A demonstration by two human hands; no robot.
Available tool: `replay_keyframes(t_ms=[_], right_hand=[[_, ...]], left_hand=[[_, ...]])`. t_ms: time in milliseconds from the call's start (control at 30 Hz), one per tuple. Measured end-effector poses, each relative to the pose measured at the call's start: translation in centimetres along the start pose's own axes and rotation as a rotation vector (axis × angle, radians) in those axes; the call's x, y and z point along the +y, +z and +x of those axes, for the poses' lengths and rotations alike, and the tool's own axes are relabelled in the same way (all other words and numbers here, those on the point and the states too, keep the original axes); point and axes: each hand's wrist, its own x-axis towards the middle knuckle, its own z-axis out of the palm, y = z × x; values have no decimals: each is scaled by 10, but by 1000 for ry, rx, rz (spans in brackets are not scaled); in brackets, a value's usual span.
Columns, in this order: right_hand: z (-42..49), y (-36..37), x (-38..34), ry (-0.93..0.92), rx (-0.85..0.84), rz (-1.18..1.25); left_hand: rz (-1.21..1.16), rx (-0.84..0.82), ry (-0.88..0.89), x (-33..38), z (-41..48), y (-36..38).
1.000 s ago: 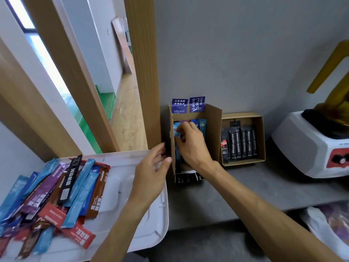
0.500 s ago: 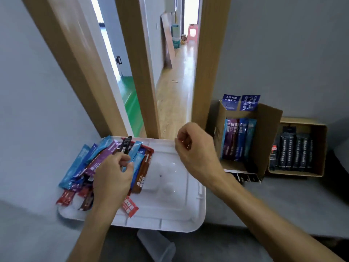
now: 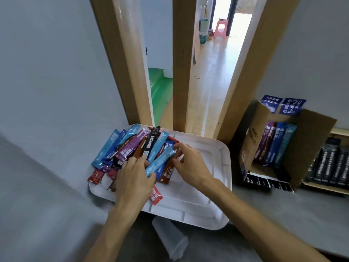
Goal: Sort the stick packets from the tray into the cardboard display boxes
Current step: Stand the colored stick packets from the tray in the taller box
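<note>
Our left hand [image 3: 135, 178] sits mid-frame, fingers curled down. Our right hand [image 3: 190, 165], beside it, pinches a light-blue packet [image 3: 160, 161].

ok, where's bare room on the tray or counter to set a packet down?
Free: right half of the tray, from the right hand to its right rim; grey counter in front of the display boxes. Crowded: tray's left half, packet pile under the left hand.

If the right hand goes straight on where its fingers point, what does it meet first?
Most likely the light blue packet slanting across the pile; its upper end lies just before the right hand, though depth is unclear.
</note>
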Motion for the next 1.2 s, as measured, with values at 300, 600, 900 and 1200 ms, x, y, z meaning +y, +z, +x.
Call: replay_keyframes(t_ms=[300, 600, 900, 1200], right_hand=[[-13, -14, 13, -45, -92, -53], [-79, -63, 38, 133, -151, 108], [-141, -127, 77, 184, 169, 357], [-153, -171, 107, 279, 410, 595]], left_hand=[[-588, -58, -42, 1, -17, -12], [-965, -209, -17, 31, -23, -15], [-978, -392, 161, 108, -28, 10], [-959, -450, 66, 163, -28, 45]])
